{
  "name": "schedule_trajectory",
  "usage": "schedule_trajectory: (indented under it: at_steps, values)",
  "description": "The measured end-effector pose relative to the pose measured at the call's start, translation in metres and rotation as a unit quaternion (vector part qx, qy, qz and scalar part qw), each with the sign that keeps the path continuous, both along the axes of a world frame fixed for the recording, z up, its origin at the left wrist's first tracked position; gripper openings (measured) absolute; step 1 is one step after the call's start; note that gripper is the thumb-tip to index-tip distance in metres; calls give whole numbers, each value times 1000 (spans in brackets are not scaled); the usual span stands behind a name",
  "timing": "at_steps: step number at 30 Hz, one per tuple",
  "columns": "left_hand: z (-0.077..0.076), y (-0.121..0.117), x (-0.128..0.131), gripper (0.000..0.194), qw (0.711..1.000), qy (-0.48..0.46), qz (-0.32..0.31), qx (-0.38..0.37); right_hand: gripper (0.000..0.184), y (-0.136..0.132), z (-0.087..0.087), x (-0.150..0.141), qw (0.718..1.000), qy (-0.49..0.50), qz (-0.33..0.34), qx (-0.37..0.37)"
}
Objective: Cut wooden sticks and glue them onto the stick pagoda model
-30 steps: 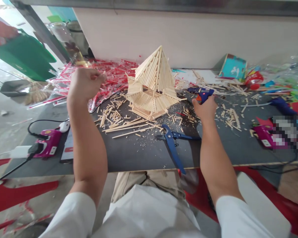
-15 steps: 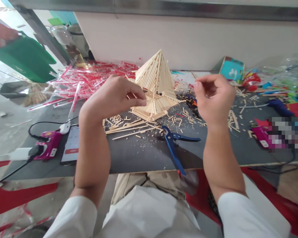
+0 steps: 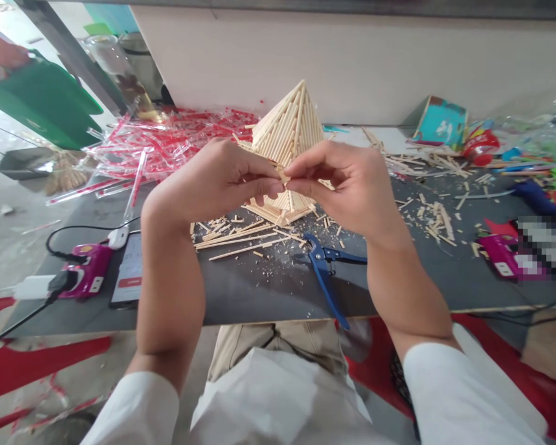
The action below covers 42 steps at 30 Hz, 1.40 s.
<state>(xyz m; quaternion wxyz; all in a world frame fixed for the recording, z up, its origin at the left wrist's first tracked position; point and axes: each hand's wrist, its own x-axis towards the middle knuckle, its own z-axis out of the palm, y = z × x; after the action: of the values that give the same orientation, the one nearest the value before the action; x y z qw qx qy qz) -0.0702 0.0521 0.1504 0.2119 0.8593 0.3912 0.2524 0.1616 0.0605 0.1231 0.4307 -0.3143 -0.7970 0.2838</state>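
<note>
In front of me stands a model built of thin wooden sticks [image 3: 287, 127], with a steep pointed roof and a lower flared tier. My left hand [image 3: 234, 176] and my right hand [image 3: 340, 182] meet in front of its lower tier. Both are pinched, fingertips nearly touching; whatever they hold is too small to make out. Blue-handled cutters [image 3: 323, 278] lie spread on the table below my right hand. Long loose sticks [image 3: 241, 238] lie beneath my left hand, among short cut pieces and crumbs.
Red-and-clear plastic wrappers [image 3: 176, 145] are heaped at the back left. A phone [image 3: 126, 272] and a purple power strip [image 3: 87, 272] lie at left; another purple strip [image 3: 505, 253] is at right. A teal box [image 3: 441, 122] and stick scraps [image 3: 438, 222] occupy the right side.
My right hand has moved left from beside the model to meet my left hand before it. My left hand has stayed nearly in place. The view has shifted slightly.
</note>
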Motion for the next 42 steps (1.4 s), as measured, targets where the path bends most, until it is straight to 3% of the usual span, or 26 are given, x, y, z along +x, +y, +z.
schedule_trajectory:
  at_steps: [6,10,16,21,24,27,30,33,36,39,42]
  values:
    - [-2,-5,20,26,988,82,83,100,10,9,-3,2,999,10,-27,-17]
    - [-6,-10,30,23,986,36,134,95,25,18,-7,5,997,38,-20,-65]
    - [-17,-18,41,19,972,-64,205,91,31,23,-10,7,995,51,-5,-89]
    - [-48,-22,53,17,944,-136,264,147,25,28,-2,18,998,27,-49,-23]
    - [-70,-21,59,18,916,-141,321,194,15,41,-1,33,992,-8,-124,10]
    - [-82,-19,65,19,900,-137,346,227,10,65,-14,50,975,-49,-215,26]
    - [-87,-14,67,19,903,-154,342,210,22,93,-38,63,971,-66,-228,-26]
    - [-96,-8,66,18,906,-169,335,197,20,117,-63,71,975,-41,-151,-155]
    - [-113,-4,63,19,886,-174,369,222,25,131,-81,74,950,26,-144,-274]
    - [-131,0,60,19,868,-196,385,245,28,135,-86,73,931,56,-168,-319]
    - [-143,6,59,18,870,-205,387,225,28,131,-83,72,924,64,-195,-324]
